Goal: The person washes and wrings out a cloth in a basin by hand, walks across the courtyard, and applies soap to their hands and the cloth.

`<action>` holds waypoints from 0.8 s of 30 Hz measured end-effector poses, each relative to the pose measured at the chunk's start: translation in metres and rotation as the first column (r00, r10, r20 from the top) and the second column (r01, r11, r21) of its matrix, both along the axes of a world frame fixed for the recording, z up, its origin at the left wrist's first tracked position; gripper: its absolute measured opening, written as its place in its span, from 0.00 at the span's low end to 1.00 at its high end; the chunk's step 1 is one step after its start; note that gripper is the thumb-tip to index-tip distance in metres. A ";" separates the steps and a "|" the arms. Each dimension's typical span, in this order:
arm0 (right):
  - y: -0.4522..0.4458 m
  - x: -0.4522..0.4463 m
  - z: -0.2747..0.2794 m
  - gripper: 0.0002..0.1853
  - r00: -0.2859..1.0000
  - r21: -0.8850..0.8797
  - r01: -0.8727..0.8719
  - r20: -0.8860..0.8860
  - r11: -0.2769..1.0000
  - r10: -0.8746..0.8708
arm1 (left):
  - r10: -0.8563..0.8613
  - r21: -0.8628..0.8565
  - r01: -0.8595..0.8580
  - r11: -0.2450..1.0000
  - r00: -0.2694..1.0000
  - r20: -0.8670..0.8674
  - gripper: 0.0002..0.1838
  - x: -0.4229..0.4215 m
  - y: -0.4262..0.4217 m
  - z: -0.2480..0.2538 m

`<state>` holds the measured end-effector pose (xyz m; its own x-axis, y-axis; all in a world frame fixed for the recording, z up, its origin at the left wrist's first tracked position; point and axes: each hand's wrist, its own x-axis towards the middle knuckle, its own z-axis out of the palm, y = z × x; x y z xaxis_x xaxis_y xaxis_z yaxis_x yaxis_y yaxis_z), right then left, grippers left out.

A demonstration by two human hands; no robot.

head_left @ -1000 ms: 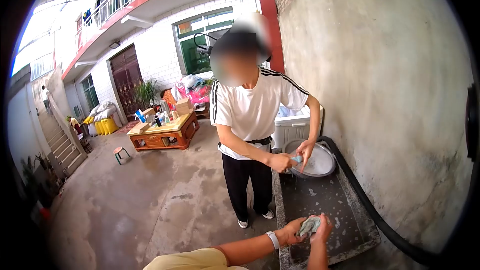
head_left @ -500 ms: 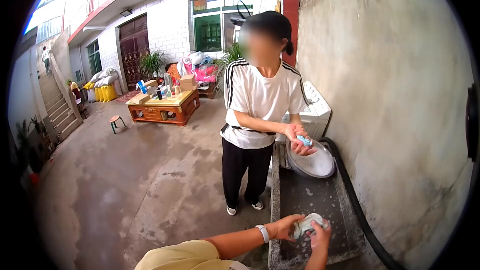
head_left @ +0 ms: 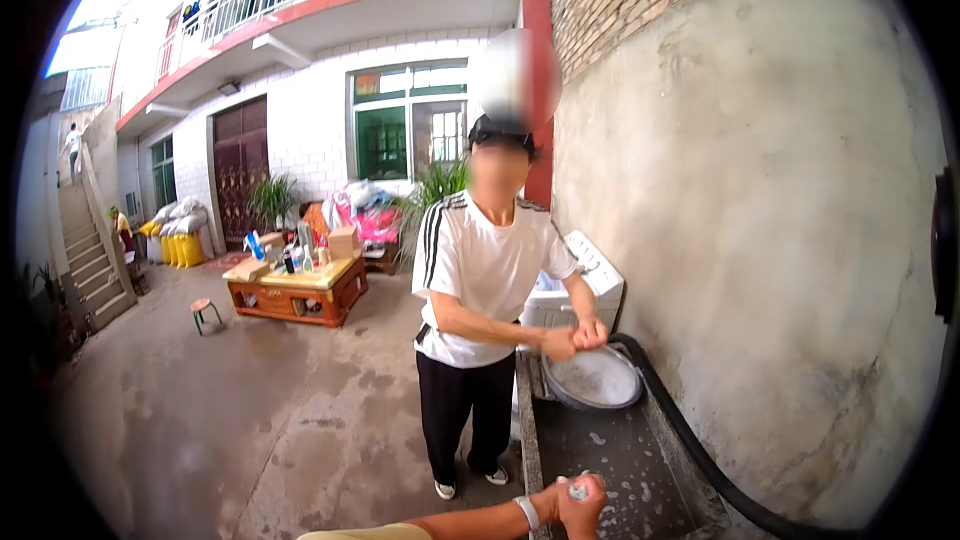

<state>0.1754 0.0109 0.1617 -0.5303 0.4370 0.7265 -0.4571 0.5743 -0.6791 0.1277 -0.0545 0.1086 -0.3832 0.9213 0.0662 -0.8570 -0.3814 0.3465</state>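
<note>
Above the near part of a stone trough (head_left: 610, 440), a pale wet cloth (head_left: 578, 491) is bunched between my two hands; only a bit of it shows. My left hand (head_left: 553, 500), with a white band at its wrist, is closed on the cloth. Pressed up against it, my right hand (head_left: 585, 512) is wrapped round the same cloth. Across the trough a person in a white T-shirt (head_left: 490, 250) holds both hands together over a round basin (head_left: 593, 377) of foamy water. Whatever is in that person's hands is hidden.
A black hose (head_left: 690, 440) runs along the trough beside the wall. Behind the basin stands a white washing machine (head_left: 590, 285). Farther back are a low wooden table (head_left: 300, 285) with bottles and boxes, a small stool (head_left: 203, 312), and stairs at the left.
My hands have come together and closed round the cloth, which was more spread between them before. The other person's hands have closed over the light blue thing seen earlier. The view has shifted.
</note>
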 end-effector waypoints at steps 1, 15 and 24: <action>0.012 -0.007 -0.005 0.12 0.995 -0.062 -0.009 0.100 0.998 0.015 | 0.266 -0.599 -0.217 0.771 0.964 -0.007 0.13 0.031 0.004 0.063; -0.005 -0.011 0.007 0.11 0.988 -0.081 -0.136 -0.083 0.987 0.129 | 0.162 0.014 -0.165 0.986 0.943 -0.292 0.10 -0.028 -0.015 -0.003; 0.054 -0.040 -0.028 0.12 0.943 -0.510 -0.023 0.275 0.860 0.188 | 0.226 -0.557 -0.402 0.727 0.906 -0.359 0.09 -0.027 0.008 -0.019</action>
<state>0.1356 0.0649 0.1340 -0.7510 0.6212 0.2238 -0.2188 0.0857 -0.9720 0.1006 -0.0460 0.0894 -0.7084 0.6262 -0.3256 -0.5758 -0.2460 0.7797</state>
